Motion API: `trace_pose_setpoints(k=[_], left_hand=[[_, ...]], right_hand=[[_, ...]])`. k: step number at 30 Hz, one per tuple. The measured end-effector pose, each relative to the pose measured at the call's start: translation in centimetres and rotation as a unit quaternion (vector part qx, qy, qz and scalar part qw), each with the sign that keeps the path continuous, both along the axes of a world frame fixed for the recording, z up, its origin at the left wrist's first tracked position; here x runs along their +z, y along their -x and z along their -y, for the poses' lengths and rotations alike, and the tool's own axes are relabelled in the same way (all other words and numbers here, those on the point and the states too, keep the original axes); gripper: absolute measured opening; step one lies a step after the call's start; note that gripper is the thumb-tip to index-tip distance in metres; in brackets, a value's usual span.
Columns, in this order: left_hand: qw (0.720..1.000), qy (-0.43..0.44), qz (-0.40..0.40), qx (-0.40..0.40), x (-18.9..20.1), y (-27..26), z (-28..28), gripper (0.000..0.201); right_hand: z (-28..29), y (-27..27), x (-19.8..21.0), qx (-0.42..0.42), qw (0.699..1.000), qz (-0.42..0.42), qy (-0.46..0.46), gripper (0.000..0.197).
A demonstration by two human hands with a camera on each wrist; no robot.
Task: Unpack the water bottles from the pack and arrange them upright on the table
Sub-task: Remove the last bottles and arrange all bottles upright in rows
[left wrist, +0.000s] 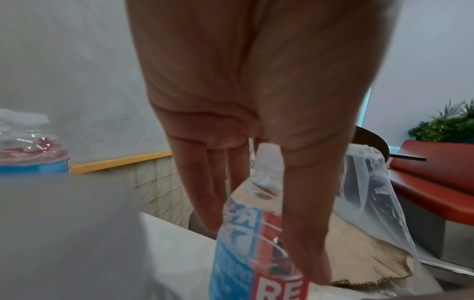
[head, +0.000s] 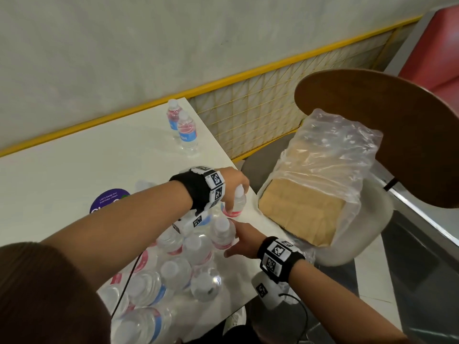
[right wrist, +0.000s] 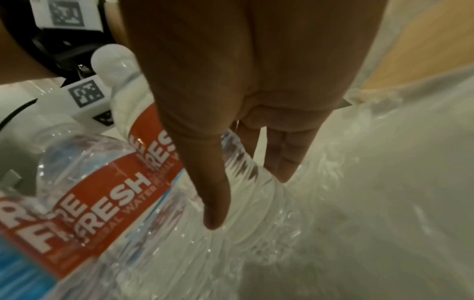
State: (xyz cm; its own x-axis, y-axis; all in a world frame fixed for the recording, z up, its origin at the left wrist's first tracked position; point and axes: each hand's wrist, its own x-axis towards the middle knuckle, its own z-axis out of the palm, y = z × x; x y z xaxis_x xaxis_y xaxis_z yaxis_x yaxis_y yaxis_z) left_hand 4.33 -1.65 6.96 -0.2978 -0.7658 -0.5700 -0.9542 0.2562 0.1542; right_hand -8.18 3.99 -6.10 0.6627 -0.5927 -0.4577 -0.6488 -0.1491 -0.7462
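Fingers of the left hand (head: 234, 184) are curling down around the neck and shoulder of an upright bottle (head: 237, 203) that is standing near the right edge of the white table (head: 74, 175); in the left wrist view the thumb and fingers (left wrist: 205, 194) are closing on either side of it (left wrist: 256, 243). The right hand (head: 242, 240) is reaching in from the side, its thumb (right wrist: 210, 182) and fingers wrapping the clear body of a second bottle (head: 222, 233) at the edge of the cluster of bottles (head: 173, 269) crowding the near table. That bottle is probably leaning slightly, though the blur is making it hard to tell. Two more bottles (head: 183, 127) are standing upright together at the far corner. Beside the table, the emptied plastic wrap with its cardboard tray (head: 310, 194) is lying on a white chair (head: 372, 219).
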Motion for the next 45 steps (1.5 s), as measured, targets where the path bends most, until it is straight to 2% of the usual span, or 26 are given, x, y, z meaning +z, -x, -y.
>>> trace_pose_setpoints(k=[6,10,12,16,17,24,29,32,34,36,38,40,42,45], left_hand=[[0.999,-0.022,0.046,-0.002,0.8,-0.8,0.2,0.065],[1.0,-0.022,0.004,0.005,1.9,-1.5,-0.6,0.062],[0.999,-0.04,-0.006,-0.009,2.1,-1.7,-1.2,0.064],[0.997,-0.063,0.028,-0.027,1.9,-2.0,-2.3,0.066],[0.997,-0.061,0.04,-0.027,1.8,-2.1,-2.5,0.066],[0.999,-0.045,0.028,-0.008,1.8,-2.3,-2.8,0.067],[0.999,-0.034,0.007,0.01,1.7,-2.8,-2.2,0.05],[1.0,-0.02,-0.002,0.017,1.7,-2.9,-1.9,0.039],[1.0,0.003,-0.008,0.018,1.8,-2.8,-1.6,0.038],[0.999,0.028,-0.007,0.021,1.9,-2.7,-1.1,0.038],[0.999,0.036,-0.003,0.028,1.9,-2.8,-0.6,0.036],[0.999,0.037,0.002,0.033,1.9,-2.8,-0.4,0.033],[0.999,0.041,0.017,0.032,1.8,-2.9,-0.2,0.033],[0.997,0.045,0.054,0.027,1.4,-3.2,0.5,0.025]], right_hand=[[0.9,-0.7,-0.4,0.028,0.997,-0.073,0.024,0.082],[1.6,1.6,-1.4,0.067,0.965,-0.196,0.16,0.064],[2.3,3.3,-1.5,0.082,0.952,-0.222,0.192,0.055],[3.7,5.7,-0.9,0.063,0.936,-0.287,0.194,0.024],[4.2,6.3,-0.6,0.05,0.928,-0.314,0.196,0.022],[7.9,9.3,-0.5,-0.03,0.902,-0.405,0.149,0.038],[6.9,8.0,1.2,-0.005,0.875,-0.471,0.109,0.034],[6.1,6.4,3.1,0.025,0.887,-0.443,0.126,0.028],[5.6,5.2,4.7,0.034,0.907,-0.386,0.163,0.024],[4.8,3.6,7.0,0.041,0.942,-0.277,0.187,0.021],[3.5,2.1,9.6,0.057,0.971,-0.144,0.184,0.027],[1.7,0.5,12.0,0.098,0.978,-0.053,0.178,0.042],[0.5,-0.8,12.8,0.141,0.971,-0.046,0.187,0.051],[0.2,-1.9,11.8,0.179,0.951,-0.126,0.22,0.045]])
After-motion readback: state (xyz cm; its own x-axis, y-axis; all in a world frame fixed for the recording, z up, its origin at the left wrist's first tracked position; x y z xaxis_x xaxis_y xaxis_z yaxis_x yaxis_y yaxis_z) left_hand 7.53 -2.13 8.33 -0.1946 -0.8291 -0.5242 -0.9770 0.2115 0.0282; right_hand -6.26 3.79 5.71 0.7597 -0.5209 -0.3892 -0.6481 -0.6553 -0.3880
